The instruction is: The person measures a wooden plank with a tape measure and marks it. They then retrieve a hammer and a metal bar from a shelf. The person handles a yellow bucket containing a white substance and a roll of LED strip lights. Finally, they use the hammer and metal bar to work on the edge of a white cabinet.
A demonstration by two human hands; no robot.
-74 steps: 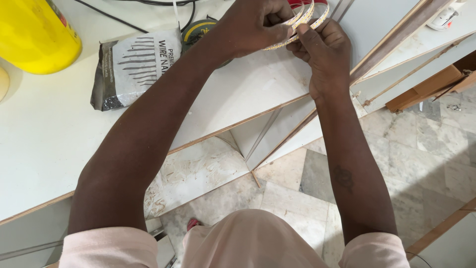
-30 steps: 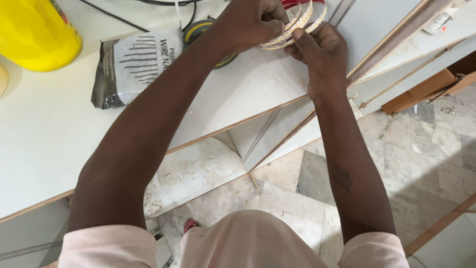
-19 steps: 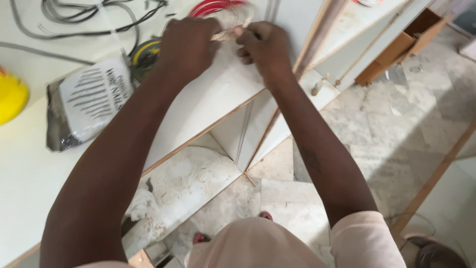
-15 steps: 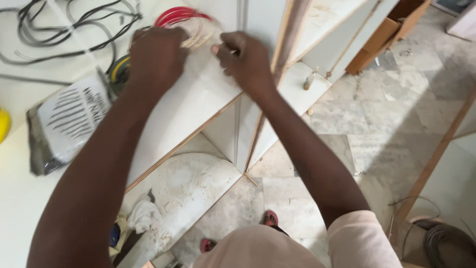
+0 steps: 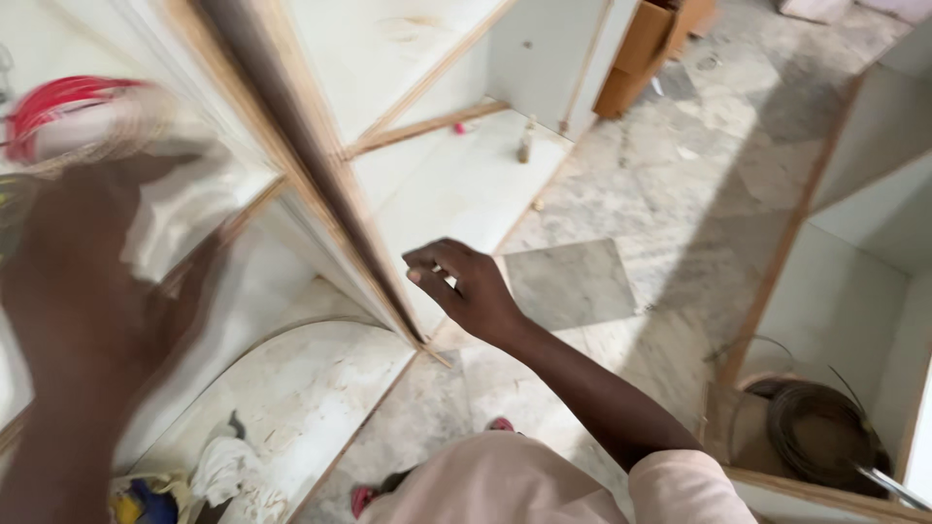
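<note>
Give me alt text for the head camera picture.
A person's right hand hangs empty, fingers curled, beside a white board's wood edge. The left hand is a blur near a red wire coil, above a marble floor.

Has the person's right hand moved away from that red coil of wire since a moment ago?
Yes. The right hand has left the red wire coil on the white panel and now hangs over the marble floor.

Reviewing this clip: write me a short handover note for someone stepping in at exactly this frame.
Left hand: heavily blurred, up on the white panel by the red wire coil; grip cannot be told.
Right hand: free in the air beside the wood-edged board, fingers loosely curled, holding nothing.
Dark wire coil lies low on the right.
Done or left: not readable from this frame.
</note>
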